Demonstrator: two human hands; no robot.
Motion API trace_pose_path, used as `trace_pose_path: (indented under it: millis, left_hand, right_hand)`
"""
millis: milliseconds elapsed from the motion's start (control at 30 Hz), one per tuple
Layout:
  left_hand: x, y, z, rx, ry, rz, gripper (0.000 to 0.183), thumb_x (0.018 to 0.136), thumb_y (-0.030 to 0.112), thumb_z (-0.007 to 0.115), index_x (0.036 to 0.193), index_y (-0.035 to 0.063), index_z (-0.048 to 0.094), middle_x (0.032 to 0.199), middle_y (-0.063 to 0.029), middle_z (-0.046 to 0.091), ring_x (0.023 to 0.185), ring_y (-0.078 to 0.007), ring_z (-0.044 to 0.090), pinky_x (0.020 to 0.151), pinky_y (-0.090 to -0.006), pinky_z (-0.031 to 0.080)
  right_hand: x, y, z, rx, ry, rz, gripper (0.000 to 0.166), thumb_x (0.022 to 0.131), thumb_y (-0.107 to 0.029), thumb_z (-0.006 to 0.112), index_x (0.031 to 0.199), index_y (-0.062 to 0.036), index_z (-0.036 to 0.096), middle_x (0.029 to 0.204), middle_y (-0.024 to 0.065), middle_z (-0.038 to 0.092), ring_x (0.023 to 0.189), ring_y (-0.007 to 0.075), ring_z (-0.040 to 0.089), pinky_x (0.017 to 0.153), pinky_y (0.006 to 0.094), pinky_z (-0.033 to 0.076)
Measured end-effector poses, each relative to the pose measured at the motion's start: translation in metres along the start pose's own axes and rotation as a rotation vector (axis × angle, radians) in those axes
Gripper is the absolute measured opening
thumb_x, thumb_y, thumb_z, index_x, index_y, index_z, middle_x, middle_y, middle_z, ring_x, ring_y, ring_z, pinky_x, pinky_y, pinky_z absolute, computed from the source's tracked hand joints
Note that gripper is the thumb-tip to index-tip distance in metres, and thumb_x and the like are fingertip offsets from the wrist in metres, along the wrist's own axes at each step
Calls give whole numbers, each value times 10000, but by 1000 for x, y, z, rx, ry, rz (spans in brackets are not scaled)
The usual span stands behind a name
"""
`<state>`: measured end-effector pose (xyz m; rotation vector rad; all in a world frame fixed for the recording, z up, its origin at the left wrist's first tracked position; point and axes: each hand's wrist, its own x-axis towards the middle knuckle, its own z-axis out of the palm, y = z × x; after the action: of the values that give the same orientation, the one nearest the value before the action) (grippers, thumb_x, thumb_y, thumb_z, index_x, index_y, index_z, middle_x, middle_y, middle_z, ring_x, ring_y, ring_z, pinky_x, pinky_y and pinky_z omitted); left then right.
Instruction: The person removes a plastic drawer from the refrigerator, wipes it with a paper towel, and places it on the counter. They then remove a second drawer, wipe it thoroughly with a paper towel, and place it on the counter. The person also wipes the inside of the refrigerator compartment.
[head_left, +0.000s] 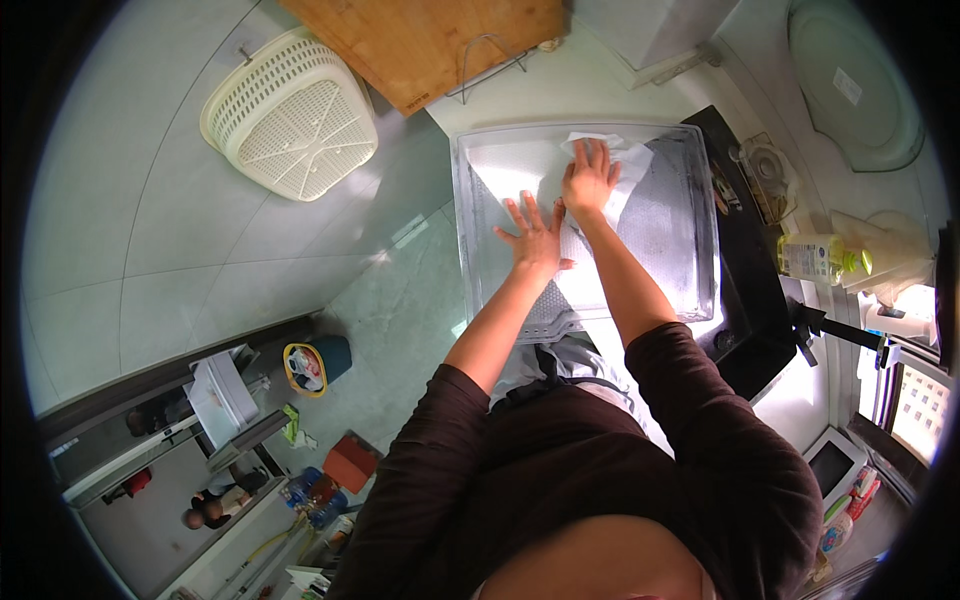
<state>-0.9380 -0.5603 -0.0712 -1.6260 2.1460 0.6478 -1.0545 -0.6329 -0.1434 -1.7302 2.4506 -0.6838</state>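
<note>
A clear plastic refrigerator drawer or tray (697, 225) lies in front of me, partly over a black sink or counter edge. My right hand (591, 178) presses flat on a white cloth or paper towel (630, 161) inside it, fingers spread a little. My left hand (537, 240) rests on the tray's inner surface just left of the cloth, its fingers apart and nothing in it. Bright sunlight falls across the middle of the tray and washes out part of its surface.
A wooden board (420, 45) stands in a wire rack beyond the tray. On the left wall hangs a cream plastic basket (300, 127). A yellow soap bottle (814, 257) is at right. Lower left, a waste bin (336, 365) stands on the floor; two people are visible farther off.
</note>
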Motion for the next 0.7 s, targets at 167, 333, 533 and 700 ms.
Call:
trace_pose_path:
  millis: [167,333,533,700]
  left_hand:
    - [-4,0,-4,-27,1,3,1155,592,582,739,1461,245,56,1463,-295,-93,1304,-564,-87,922,-771,162]
    - [-7,1,-6,-42,23,8,1150,585,588,739,1460,243,78,1464,-295,-84,1305,-564,-81,922,-770,168]
    - [-3,2,-1,-2,30,-6,1138,591,583,741,1459,242,89,1472,-280,-69,1309,-563,-46,914,-767,195]
    - [-1,-1,-3,83,-35,-14,1098,633,613,692,1462,217,90,1475,-270,-71,1308,-560,-57,915,-765,191]
  right_hand:
    - [11,37,-9,-26,92,45,438,843,-226,480,1278,-182,453,1385,85,356,1337,271,257,1078,554,129]
    - [32,62,-20,-36,157,242,410,844,-224,481,1252,-190,469,1380,70,360,1330,275,265,1055,584,150]
    - [7,12,-5,-5,-8,3,449,833,-220,504,1279,-187,458,1397,73,353,1340,273,252,1062,565,156]
    - [-4,-35,-13,237,-220,-482,404,761,-129,564,1165,-132,577,1270,116,473,1195,286,418,1031,418,309]
